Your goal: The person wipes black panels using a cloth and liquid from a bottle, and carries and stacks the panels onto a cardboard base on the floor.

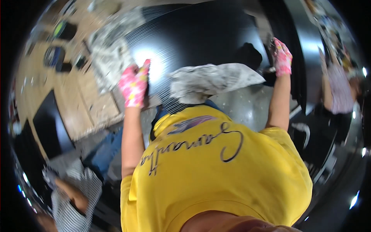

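A large glossy black panel point(193, 38) with fine ribs along its left side lies in front of me. My left hand point(133, 87), in a pink floral glove, is at its left edge. The thumb points forward over the panel while the other fingers curl at the edge, somewhat blurred. At the right edge is my right hand point(283, 58), gloved alike, its fingers closed around something dark and greyish that I cannot make out. Crumpled whitish sheeting point(214, 81) lies along the panel's near side, between my hands.
More whitish sheeting point(110, 50) covers part of a wooden board surface point(71, 92) at left. Dark rounded items point(54, 57) sit there, beside another black panel point(52, 120). A person in stripes point(79, 193) is at lower left; another person point(340, 89) is at far right.
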Demonstrator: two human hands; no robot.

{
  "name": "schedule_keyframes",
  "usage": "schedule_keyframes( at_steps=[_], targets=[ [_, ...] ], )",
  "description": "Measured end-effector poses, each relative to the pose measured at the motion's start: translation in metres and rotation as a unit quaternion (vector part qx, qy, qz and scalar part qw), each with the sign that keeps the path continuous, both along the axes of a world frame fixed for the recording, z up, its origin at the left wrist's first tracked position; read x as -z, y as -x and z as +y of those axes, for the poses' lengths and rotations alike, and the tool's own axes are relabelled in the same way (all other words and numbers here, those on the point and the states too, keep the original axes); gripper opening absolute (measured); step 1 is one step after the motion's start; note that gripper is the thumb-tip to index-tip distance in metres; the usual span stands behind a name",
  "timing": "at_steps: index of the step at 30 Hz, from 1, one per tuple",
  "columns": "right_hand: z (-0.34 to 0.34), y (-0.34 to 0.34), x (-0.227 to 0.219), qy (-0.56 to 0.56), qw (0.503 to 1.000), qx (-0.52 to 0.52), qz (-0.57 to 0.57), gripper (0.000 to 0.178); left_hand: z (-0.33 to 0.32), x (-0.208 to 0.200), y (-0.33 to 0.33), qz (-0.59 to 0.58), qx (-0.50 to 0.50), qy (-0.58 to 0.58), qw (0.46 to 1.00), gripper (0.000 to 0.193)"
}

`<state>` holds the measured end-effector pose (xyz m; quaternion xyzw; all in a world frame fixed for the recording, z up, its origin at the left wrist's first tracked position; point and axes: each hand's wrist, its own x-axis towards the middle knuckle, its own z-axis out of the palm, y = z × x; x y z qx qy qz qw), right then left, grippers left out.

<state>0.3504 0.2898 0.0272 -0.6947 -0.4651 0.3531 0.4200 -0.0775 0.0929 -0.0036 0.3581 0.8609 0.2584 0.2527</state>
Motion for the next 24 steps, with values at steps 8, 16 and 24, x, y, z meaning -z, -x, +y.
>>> schedule_keyframes(
  at_steps=[8, 16, 24],
  targets=[
    [0.038, -0.068, 0.032, 0.092, 0.938, -0.076, -0.326, 0.037, 0.003, 0.006, 0.003, -0.161, -0.059, -0.033, 0.985, 0.045],
    [0.109, -0.054, 0.041, 0.21, 0.763, -0.214, -0.572, 0.039, -0.001, 0.019, 0.015, -0.038, 0.036, -0.026, 0.998, 0.046],
    [0.144, -0.069, 0.068, 0.271, 0.683, -0.178, -0.655, 0.031, 0.0, 0.032, 0.01, -0.069, 0.038, -0.101, 0.992, 0.037]
  ],
)
